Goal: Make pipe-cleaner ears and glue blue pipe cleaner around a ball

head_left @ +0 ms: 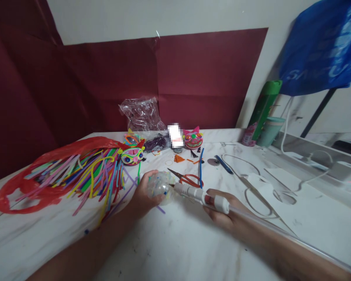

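My left hand [144, 197] is closed around a clear, speckled ball [160, 186] just above the white marble table [178, 242]. My right hand [222, 212] grips a white glue gun [197, 194] with a clear stick trailing back over my forearm. The gun's nozzle touches the right side of the ball. Red-handled scissors [187, 178] lie just behind the gun.
A red plastic bag [46, 171] spills several coloured pipe cleaners [99, 175] at left. Small decorated craft heads [132, 155] [193, 139], a clear bag [142, 113], a blue pen [224, 164], white cut paper [269, 187], a green can [263, 107], a cup [269, 131] and cables lie behind and right.
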`<state>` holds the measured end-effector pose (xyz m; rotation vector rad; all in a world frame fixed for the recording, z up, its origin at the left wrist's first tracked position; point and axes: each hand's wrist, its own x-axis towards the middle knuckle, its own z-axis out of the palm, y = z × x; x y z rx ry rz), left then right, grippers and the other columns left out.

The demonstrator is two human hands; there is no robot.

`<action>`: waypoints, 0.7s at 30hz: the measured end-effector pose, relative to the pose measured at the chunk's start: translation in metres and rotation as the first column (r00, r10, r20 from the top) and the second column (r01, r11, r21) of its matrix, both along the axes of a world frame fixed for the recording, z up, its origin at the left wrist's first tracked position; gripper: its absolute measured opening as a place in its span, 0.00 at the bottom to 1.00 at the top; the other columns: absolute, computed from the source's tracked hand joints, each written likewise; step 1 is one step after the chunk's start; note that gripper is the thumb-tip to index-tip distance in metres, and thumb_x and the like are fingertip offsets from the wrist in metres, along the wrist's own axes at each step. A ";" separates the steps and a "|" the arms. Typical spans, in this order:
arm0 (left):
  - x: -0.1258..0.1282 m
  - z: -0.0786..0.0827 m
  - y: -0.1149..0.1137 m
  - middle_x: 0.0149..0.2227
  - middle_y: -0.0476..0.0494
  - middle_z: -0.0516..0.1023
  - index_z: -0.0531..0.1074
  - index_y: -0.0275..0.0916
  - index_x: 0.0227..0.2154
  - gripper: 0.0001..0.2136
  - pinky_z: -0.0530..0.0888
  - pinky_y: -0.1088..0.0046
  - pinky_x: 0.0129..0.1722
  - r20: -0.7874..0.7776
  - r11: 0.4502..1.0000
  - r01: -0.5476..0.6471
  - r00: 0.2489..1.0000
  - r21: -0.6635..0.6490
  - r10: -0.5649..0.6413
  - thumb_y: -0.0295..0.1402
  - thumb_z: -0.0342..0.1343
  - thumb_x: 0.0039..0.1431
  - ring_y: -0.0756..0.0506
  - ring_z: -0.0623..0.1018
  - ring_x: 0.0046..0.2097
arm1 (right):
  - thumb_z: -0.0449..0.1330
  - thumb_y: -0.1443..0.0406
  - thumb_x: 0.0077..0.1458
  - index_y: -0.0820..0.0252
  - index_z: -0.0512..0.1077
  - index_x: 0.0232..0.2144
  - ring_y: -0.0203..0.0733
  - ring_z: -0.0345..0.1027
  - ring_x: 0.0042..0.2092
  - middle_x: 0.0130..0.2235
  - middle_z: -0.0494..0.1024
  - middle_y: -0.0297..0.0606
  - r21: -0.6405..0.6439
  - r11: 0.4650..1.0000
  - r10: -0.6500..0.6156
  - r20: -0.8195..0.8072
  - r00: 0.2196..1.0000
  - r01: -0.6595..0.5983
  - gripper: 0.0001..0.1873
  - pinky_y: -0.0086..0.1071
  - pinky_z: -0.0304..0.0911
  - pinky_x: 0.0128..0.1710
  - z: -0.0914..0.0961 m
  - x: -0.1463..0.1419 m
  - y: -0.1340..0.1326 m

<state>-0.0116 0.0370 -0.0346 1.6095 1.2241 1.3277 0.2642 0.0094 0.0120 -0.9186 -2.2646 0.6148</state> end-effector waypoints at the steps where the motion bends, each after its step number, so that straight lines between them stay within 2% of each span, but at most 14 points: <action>1: 0.000 0.000 0.001 0.52 0.38 0.71 0.62 0.44 0.52 0.34 0.70 0.52 0.49 0.009 1.000 0.004 1.000 -0.002 -0.004 0.38 0.65 0.39 0.32 0.72 0.52 | 0.51 0.62 0.55 0.55 0.57 0.23 0.38 0.62 0.25 0.23 0.65 0.32 0.017 0.998 -0.056 -0.011 0.998 0.057 0.10 0.30 0.58 0.25 0.000 0.002 0.004; 3: 0.001 -0.001 0.003 0.51 0.38 0.71 0.62 0.45 0.52 0.33 0.71 0.52 0.48 0.042 1.000 0.004 0.999 -0.011 -0.004 0.38 0.64 0.38 0.32 0.73 0.51 | 0.50 0.61 0.55 0.55 0.60 0.25 0.39 0.64 0.26 0.24 0.67 0.33 0.065 0.977 -0.202 -0.009 0.979 0.202 0.09 0.31 0.59 0.27 0.001 0.011 0.016; 5: 0.001 0.000 0.005 0.48 0.40 0.73 0.63 0.47 0.50 0.32 0.72 0.52 0.46 0.076 0.999 -0.014 0.997 -0.031 0.016 0.38 0.64 0.38 0.33 0.74 0.48 | 0.50 0.61 0.56 0.56 0.62 0.28 0.42 0.66 0.29 0.27 0.70 0.35 0.118 0.919 -0.383 0.043 0.923 0.376 0.07 0.32 0.60 0.29 0.000 0.023 0.032; 8: 0.001 0.005 0.005 0.45 0.42 0.75 0.63 0.46 0.50 0.32 0.73 0.55 0.44 0.091 0.996 -0.048 0.994 -0.078 0.055 0.39 0.64 0.38 0.35 0.76 0.44 | 0.50 0.62 0.56 0.58 0.65 0.34 0.44 0.69 0.36 0.35 0.74 0.40 0.172 0.781 -0.625 0.238 0.744 0.601 0.07 0.32 0.60 0.34 -0.006 0.045 0.060; 10: 0.000 0.010 0.004 0.45 0.42 0.75 0.62 0.44 0.51 0.32 0.73 0.57 0.43 0.073 0.991 -0.079 0.994 -0.106 0.087 0.40 0.63 0.40 0.36 0.76 0.43 | 0.52 0.64 0.56 0.62 0.67 0.37 0.47 0.68 0.41 0.39 0.74 0.47 0.264 0.739 -0.670 0.391 0.631 0.620 0.08 0.33 0.60 0.37 -0.013 0.057 0.075; 12: -0.001 0.013 0.004 0.44 0.42 0.75 0.63 0.43 0.51 0.32 0.73 0.58 0.42 0.048 0.987 -0.105 0.993 -0.118 0.111 0.40 0.63 0.40 0.36 0.76 0.43 | 0.54 0.65 0.54 0.65 0.69 0.37 0.51 0.66 0.45 0.40 0.74 0.51 0.298 0.725 -0.681 0.447 0.580 0.621 0.09 0.34 0.59 0.39 -0.022 0.065 0.086; 16: -0.004 0.012 0.007 0.43 0.43 0.76 0.63 0.45 0.51 0.31 0.74 0.59 0.38 0.052 0.986 -0.123 0.990 -0.112 0.130 0.40 0.63 0.40 0.36 0.76 0.42 | 0.58 0.62 0.51 0.66 0.72 0.35 0.54 0.65 0.46 0.40 0.75 0.53 0.280 0.729 -0.667 0.494 0.558 0.625 0.12 0.36 0.60 0.38 -0.032 0.073 0.095; 19: -0.006 0.006 0.011 0.43 0.42 0.75 0.63 0.46 0.51 0.31 0.74 0.59 0.37 0.071 0.987 -0.117 0.990 -0.110 0.126 0.41 0.63 0.40 0.37 0.76 0.40 | 0.61 0.61 0.47 0.64 0.74 0.33 0.53 0.67 0.43 0.36 0.77 0.50 0.245 0.763 -0.621 0.534 0.574 0.598 0.11 0.35 0.61 0.35 -0.027 0.081 0.094; 21: -0.005 0.004 0.013 0.42 0.42 0.75 0.62 0.45 0.52 0.33 0.74 0.59 0.37 0.068 0.988 -0.109 0.991 -0.112 0.117 0.42 0.63 0.40 0.37 0.76 0.38 | 0.61 0.63 0.48 0.62 0.75 0.35 0.51 0.68 0.43 0.37 0.77 0.47 0.246 0.788 -0.596 0.537 0.597 0.565 0.11 0.34 0.61 0.38 -0.018 0.085 0.092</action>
